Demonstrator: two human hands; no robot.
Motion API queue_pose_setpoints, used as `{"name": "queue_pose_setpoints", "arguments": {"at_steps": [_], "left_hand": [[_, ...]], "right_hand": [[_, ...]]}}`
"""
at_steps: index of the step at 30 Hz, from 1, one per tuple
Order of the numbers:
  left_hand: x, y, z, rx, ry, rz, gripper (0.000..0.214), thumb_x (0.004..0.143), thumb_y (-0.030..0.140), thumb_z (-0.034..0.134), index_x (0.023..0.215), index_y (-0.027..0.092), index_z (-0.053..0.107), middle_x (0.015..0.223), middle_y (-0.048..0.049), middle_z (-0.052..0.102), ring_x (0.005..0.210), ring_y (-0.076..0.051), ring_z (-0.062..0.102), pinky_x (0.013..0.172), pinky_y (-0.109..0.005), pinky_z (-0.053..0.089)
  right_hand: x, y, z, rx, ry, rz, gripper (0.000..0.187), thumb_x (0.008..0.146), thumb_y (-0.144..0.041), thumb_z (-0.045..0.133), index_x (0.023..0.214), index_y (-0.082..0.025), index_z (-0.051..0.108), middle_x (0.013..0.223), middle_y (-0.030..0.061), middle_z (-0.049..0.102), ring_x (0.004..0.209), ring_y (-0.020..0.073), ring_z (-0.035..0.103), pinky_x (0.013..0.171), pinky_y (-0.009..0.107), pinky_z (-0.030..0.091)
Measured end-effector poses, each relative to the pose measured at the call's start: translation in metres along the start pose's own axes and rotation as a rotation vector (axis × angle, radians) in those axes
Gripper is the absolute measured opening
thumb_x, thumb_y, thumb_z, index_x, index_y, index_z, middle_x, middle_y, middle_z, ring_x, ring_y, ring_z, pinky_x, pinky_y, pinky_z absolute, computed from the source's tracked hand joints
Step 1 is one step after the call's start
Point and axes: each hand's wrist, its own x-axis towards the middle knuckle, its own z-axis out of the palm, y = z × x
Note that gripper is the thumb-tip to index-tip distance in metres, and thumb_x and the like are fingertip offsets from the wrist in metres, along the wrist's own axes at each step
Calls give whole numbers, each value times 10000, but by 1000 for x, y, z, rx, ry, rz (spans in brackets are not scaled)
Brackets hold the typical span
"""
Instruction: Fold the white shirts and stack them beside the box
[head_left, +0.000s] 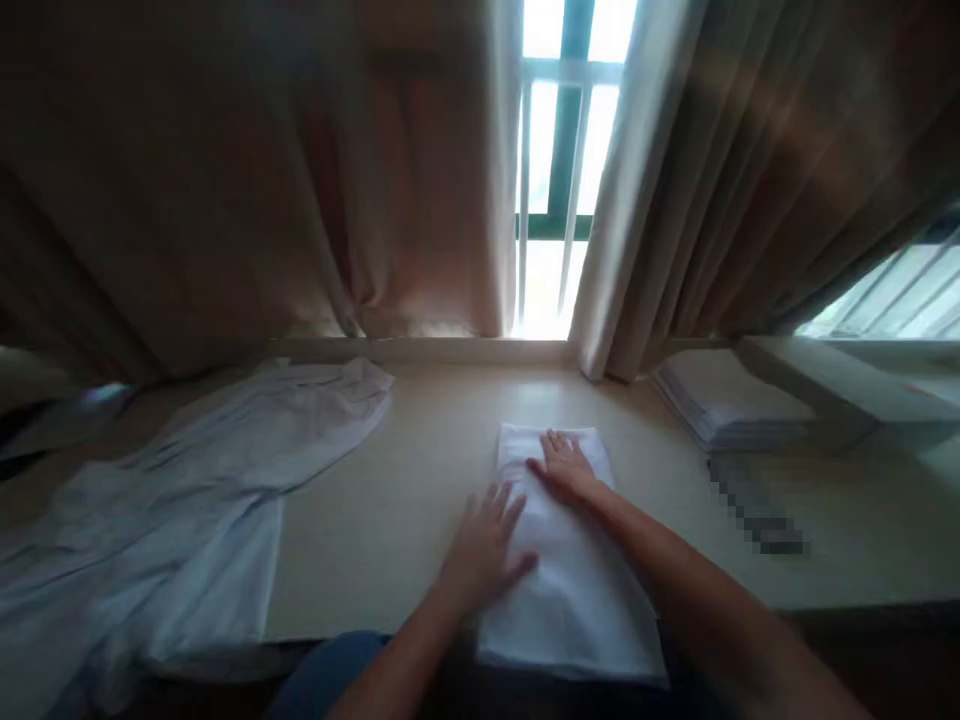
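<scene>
A folded white cloth [570,590] lies lengthwise in front of me, its near end reaching over the table's front edge. My right hand [566,468] rests flat on its far part, fingers stretched out. At the cloth's left edge is my left hand [484,545], slightly blurred, with fingers spread and the thumb over the cloth. Neither hand grips anything. Whether the left palm touches the cloth or hovers, I cannot tell.
Loose white cloths [225,490] lie heaped on the left and hang over the front edge of the table [375,560]. A stack of folded white cloths [731,400] sits at the back right, beside a pale box-like block [847,375]. A pixelated dark object [754,510] lies nearer. Curtains [435,200] hang behind.
</scene>
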Motion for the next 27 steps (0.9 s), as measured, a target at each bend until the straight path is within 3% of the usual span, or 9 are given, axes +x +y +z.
{"name": "queue_pose_setpoints", "arguments": {"at_steps": [4,8,13,16,21,27], "left_hand": [[1,0,1,0,6,0,797,842,702,317,1502,287,148,1589,-84,111,1451,-288,103,1138,-571,99],[1,1,-1,7,4,0,787,845,690,336,1500,296,146,1589,-80,114,1453,-281,95,1137,-574,89],[2,3,-4,11,-10,-11,782,848,688,329,1500,294,152,1589,-82,118,1453,-280,96,1136,-567,94],[3,3,-4,12,-6,-15,786,845,693,325,1500,291,157,1589,-82,121,1451,-282,102,1135,-566,96],[3,3,-1,26,7,-8,787,847,675,352,1502,291,148,1589,-77,121,1450,-288,105,1134,-566,92],[4,4,-1,31,-12,-8,799,842,687,342,1505,295,130,1593,-65,85,1454,-284,82,1136,-562,87]], "right_hand": [[-22,55,-14,-29,-41,147,860,891,-698,61,1509,-113,184,1569,122,134,1445,252,72,1154,431,3],[-30,69,-15,-30,-5,158,802,912,-660,57,1514,-142,172,1573,96,134,1447,231,63,1154,430,-19],[-30,58,-20,-38,32,151,774,928,-633,68,1509,-137,190,1572,97,140,1447,230,61,1151,451,-28],[-40,44,-27,-62,90,77,759,931,-634,103,1509,-150,197,1576,86,117,1449,240,22,1147,467,-47],[-87,13,-24,-27,56,-132,741,917,-670,145,1511,-231,202,1577,57,114,1449,257,24,1147,477,-11],[-152,4,-16,3,34,-83,763,896,-701,217,1508,-244,215,1576,66,84,1445,302,14,1139,515,12]]}}
